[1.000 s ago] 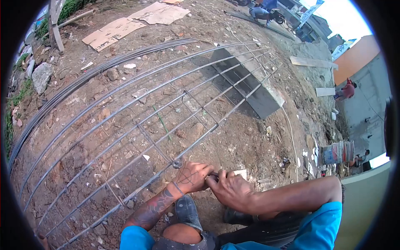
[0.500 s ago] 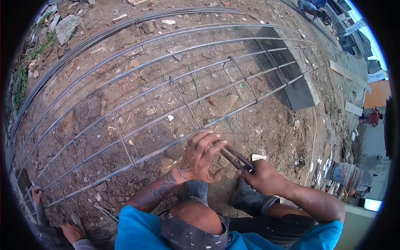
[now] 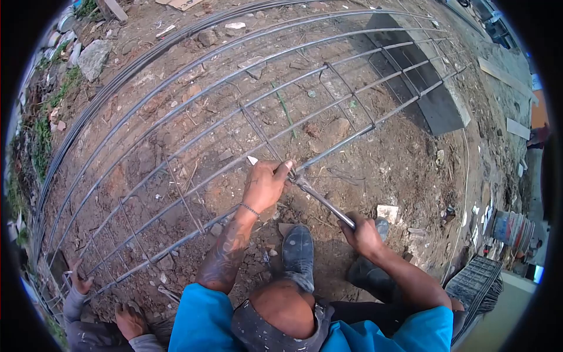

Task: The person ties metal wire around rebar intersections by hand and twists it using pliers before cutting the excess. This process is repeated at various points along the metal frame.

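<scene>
Long steel bars (image 3: 346,142) joined by thin cross ties run over the dirt in front of me. My right hand (image 3: 362,236) is wrapped round the handles of metal pincers (image 3: 322,199). The jaws of the pincers meet the nearest bar where a cross tie joins it. At that joint my left hand (image 3: 267,185) pinches with thumb and fingers; what it grips is too small to make out. Loose thin wire (image 3: 346,175) lies on the dirt just right of the joint.
A co-worker's hands (image 3: 130,321) are at the lower left, near the bars' end. A dark board (image 3: 437,111) lies under the bars at the right. A rock (image 3: 94,60) sits at the upper left, and stacked ties (image 3: 475,284) at the lower right.
The pincers have moved from below my left hand up to the bar's joint. My left hand has gone from spread fingers to a pinch. The view has shifted.
</scene>
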The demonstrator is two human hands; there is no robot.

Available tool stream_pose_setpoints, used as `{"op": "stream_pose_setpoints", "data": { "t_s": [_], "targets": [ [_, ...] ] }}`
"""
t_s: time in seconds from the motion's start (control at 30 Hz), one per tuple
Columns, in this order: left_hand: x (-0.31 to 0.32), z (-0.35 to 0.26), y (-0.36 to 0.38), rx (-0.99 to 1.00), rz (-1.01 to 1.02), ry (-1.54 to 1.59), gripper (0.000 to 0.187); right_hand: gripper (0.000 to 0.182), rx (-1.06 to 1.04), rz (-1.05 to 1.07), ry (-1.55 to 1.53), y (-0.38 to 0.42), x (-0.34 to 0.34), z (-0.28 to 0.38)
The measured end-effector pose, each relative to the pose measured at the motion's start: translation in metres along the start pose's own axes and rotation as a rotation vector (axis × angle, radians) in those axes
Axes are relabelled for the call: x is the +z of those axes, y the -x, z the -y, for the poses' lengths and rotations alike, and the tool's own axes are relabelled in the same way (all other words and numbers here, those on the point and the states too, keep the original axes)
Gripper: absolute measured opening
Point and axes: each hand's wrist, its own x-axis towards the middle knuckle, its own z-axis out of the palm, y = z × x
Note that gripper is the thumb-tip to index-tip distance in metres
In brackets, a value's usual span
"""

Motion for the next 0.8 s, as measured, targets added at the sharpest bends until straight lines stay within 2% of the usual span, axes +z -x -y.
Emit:
{"op": "stream_pose_setpoints", "data": {
  "t_s": [0.13,0.2,0.23,0.3,0.33,0.37,0.4,0.43,0.47,0.5,0.57,0.6,0.67,0.7,0.73,0.77,0.8],
  "targets": [
    [-0.001,-0.001,0.002,-0.004,0.011,-0.023,0.040,0.026,-0.045,-0.046,-0.025,0.003,0.001,-0.001],
    [-0.003,-0.002,0.007,0.206,-0.085,-0.370,0.031,0.023,-0.042,-0.051,0.014,0.010,-0.009,0.009],
    [0.002,-0.018,0.022,0.234,-0.239,-0.458,0.026,0.026,-0.030,-0.038,0.160,0.015,-0.018,0.018],
    [0.011,-0.072,0.064,0.576,-0.405,-0.438,0.041,0.029,-0.019,-0.018,0.365,0.020,-0.029,0.025],
    [0.021,-0.078,0.082,0.796,-0.258,-0.401,0.053,0.029,-0.009,-0.009,0.367,0.019,-0.031,0.020],
    [0.032,-0.081,0.094,1.005,-0.110,-0.354,0.066,0.029,-0.120,-0.009,0.459,0.020,-0.035,0.013],
    [0.048,-0.088,0.086,0.998,-0.112,-0.349,0.066,0.028,-0.238,-0.017,0.550,0.017,-0.040,0.007],
    [0.063,-0.097,0.071,1.084,-0.021,-0.485,0.063,0.031,-0.368,0.002,0.657,0.018,-0.048,0.010],
    [0.071,-0.103,0.060,1.162,0.072,-0.616,0.060,0.036,-0.293,0.067,0.697,0.021,-0.056,0.028],
    [0.076,-0.099,0.046,1.160,0.062,-0.613,0.060,0.038,-0.233,0.016,0.744,0.021,-0.062,0.044],
    [0.088,-0.076,0.021,0.645,0.548,-0.746,0.042,0.040,-0.175,-0.042,0.788,0.024,-0.063,0.050],
    [0.091,-0.069,0.019,0.659,0.535,-0.749,0.042,0.039,-0.218,-0.062,0.790,0.025,-0.063,0.045],
    [0.095,-0.049,0.029,0.855,0.377,-0.659,0.025,0.039,-0.247,-0.084,0.783,0.027,-0.070,0.050],
    [0.100,-0.040,0.031,0.946,0.271,-0.620,0.020,0.041,-0.139,0.082,0.662,0.029,-0.082,0.064],
    [0.102,-0.037,0.029,0.937,0.274,-0.622,0.020,0.043,-0.034,0.251,0.538,0.025,-0.089,0.073],
    [0.104,-0.034,0.029,1.034,0.183,-0.594,0.018,0.058,-0.079,0.470,0.165,0.013,-0.098,0.052],
    [0.106,-0.030,0.031,1.126,0.089,-0.564,0.016,0.058,-0.079,0.488,0.159,0.007,-0.099,0.050]
  ]
}}
